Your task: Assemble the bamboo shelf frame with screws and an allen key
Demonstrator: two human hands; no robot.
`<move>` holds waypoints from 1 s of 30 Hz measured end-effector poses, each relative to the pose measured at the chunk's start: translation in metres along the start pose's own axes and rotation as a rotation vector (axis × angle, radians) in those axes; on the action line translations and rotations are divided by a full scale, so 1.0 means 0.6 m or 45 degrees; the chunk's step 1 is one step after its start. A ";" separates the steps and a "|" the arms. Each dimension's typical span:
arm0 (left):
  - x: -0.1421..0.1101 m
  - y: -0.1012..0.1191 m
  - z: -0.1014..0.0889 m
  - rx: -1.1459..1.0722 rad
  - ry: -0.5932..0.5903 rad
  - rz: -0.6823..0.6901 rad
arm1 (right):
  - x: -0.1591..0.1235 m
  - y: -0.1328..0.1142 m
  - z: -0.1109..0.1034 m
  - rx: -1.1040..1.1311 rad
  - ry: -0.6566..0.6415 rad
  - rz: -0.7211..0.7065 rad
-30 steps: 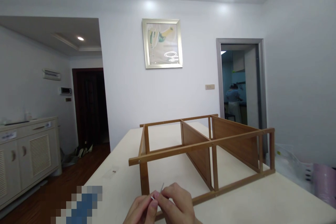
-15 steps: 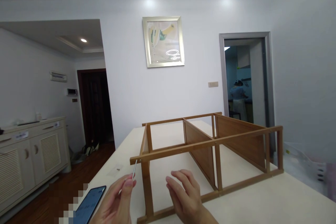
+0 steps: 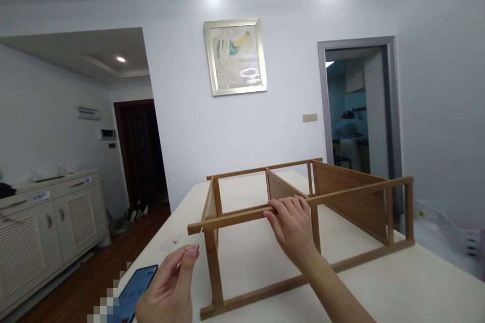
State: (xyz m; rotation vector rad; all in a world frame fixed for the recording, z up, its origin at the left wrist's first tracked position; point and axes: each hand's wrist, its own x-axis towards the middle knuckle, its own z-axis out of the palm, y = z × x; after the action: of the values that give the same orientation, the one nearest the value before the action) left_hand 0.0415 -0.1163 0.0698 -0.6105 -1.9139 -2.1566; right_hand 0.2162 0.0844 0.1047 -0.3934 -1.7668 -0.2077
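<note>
A brown wooden shelf frame (image 3: 235, 219) lies on its side on the cream table. My left hand (image 3: 170, 282) pinches a thin metal hex key (image 3: 199, 239) between thumb and fingertips. The key's tip meets the near upper rail close to its left end, above a corner joint. Whether the tip sits in a screw head is too small to tell. My right hand (image 3: 293, 224) is on the same rail near the middle panel (image 3: 282, 186), fingers over the top and thumb on the near side.
A phone (image 3: 138, 287) lies at the left edge of the table (image 3: 364, 287), with a small clear bag (image 3: 170, 243) holding tiny hardware beyond it. A white cabinet (image 3: 56, 227) stands at left. In the doorway at right, a person (image 3: 347, 133) stands with their back turned.
My right hand has moved up and right from above the frame's opening and has taken hold of the upper rail. My left hand keeps the hex key at the rail's left end.
</note>
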 end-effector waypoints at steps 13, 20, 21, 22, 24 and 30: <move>0.006 0.011 -0.022 0.173 0.061 0.153 | 0.009 -0.058 0.010 0.051 0.085 -0.059; 0.005 0.013 -0.022 0.169 0.075 0.226 | 0.021 -0.134 0.054 0.115 -0.163 -0.219; 0.004 0.014 -0.021 0.166 0.078 0.234 | 0.021 -0.139 0.060 0.116 -0.162 -0.208; 0.003 0.016 -0.020 0.161 0.079 0.243 | 0.020 -0.142 0.064 0.120 -0.153 -0.195; 0.001 0.020 -0.019 0.139 0.071 0.267 | 0.017 -0.144 0.069 0.138 -0.129 -0.176; 0.006 0.026 -0.014 0.041 -0.017 0.130 | 0.013 -0.140 0.072 0.156 -0.105 -0.146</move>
State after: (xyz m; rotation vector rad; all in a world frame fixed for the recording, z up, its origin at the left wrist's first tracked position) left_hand 0.0432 -0.1265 0.0846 -0.7027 -1.8771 -2.0609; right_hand 0.1440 0.0226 0.1081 -0.2156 -1.8746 -0.1656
